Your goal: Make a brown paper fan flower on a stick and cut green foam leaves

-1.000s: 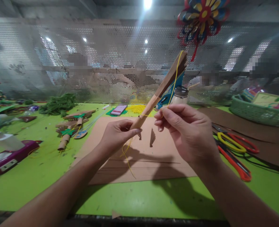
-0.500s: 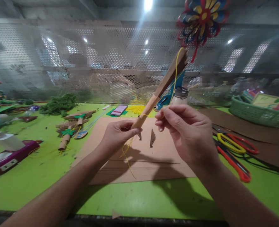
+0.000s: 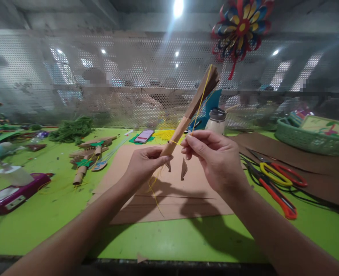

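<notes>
My left hand is closed round the lower end of a brown paper roll, which leans up to the right. Its upper part is a bundle of folded brown paper strips. A yellow string runs from the top of the bundle down to my right hand, whose thumb and fingers pinch it. Near the left thumb the string crosses the roll, and loose ends dangle below onto a brown paper sheet. Two small dark paper scraps show between the hands.
Scissors and a red cutter lie at the right, near a green basket. A jar and a phone stand behind. Left are paper figures, green string and a purple power strip.
My right hand has moved left and slightly down, pulling the yellow string straighter along the bundle. The roll's top has shifted left; the left hand keeps its hold. The view has turned slightly.
</notes>
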Motion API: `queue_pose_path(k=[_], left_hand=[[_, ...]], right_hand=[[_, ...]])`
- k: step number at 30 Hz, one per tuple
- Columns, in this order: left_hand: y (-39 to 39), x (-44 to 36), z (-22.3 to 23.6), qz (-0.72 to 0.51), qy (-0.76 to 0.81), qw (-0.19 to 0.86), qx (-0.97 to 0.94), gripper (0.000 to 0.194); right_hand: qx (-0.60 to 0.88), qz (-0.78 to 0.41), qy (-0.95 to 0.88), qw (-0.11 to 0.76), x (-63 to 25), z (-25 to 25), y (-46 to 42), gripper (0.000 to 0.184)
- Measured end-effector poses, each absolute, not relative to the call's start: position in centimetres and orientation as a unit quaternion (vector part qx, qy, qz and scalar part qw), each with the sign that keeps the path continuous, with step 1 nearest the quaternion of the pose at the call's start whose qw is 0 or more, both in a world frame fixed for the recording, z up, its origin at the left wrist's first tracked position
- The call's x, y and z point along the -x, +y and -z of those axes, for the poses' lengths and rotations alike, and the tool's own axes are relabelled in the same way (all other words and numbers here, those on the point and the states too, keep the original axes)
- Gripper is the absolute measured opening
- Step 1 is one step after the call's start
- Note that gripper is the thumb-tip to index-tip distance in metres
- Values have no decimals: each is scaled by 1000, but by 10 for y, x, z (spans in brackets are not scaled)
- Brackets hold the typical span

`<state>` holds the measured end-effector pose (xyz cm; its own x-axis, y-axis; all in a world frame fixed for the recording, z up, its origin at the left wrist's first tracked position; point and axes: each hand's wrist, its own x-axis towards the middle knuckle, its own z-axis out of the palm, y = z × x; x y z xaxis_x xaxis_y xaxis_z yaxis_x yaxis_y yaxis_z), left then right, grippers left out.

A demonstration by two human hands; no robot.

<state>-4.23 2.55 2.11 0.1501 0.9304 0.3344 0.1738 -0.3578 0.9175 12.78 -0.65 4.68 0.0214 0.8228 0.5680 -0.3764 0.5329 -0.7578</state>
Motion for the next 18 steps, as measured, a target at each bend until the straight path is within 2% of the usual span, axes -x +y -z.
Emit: queue_pose_path(k=[5,11,18], left_hand=[[20,40,-38,-474,457,337,-673,25],[25,39,-42,-476,437,384,-660,25],[27,35,-42,-482,447,390,-645,21]], right_hand=[[215,-411,-560,686,-133,-61,-5,2],[216,-390,-548,708,-134,-74,-5,3],[228,-385,-523,726,-133,-82,-3,6]])
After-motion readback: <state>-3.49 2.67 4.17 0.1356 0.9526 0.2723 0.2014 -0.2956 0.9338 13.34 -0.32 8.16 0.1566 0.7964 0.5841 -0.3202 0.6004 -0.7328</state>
